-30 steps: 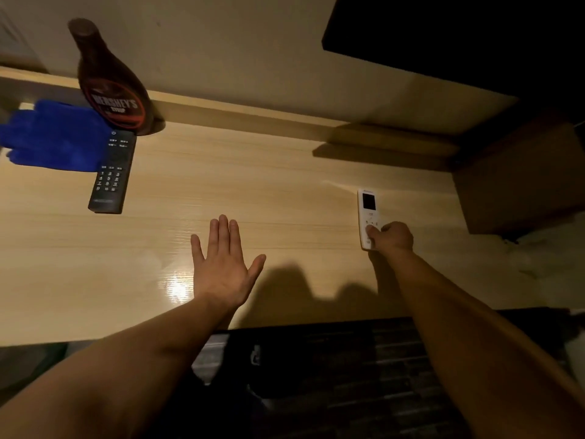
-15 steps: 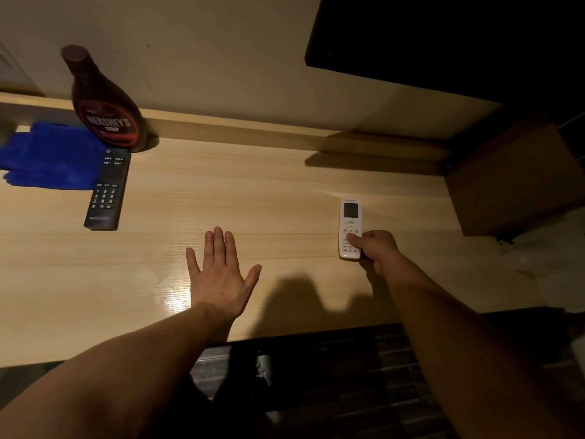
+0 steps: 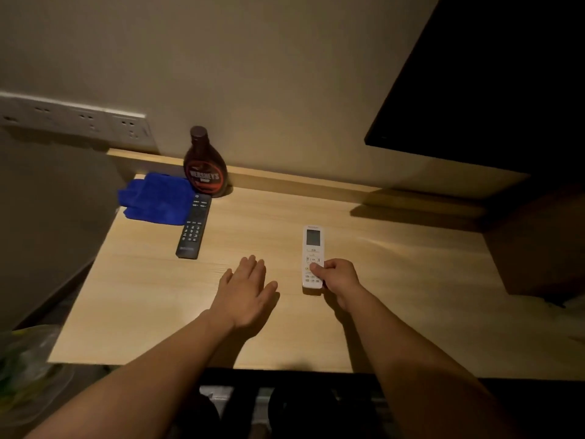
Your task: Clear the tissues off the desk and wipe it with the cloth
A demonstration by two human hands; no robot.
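Desk (image 3: pixel 395 296) mostly bare — cloth (image 3: pixel 155 198) at back-left edge.

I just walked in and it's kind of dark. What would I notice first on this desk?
Probably the bright blue cloth at the back left corner of the desk, since it is the only strong colour. Right beside it a brown syrup bottle stands against the wall, with a black remote lying in front. Nearer, the right hand grips a white remote, and the left hand rests flat.
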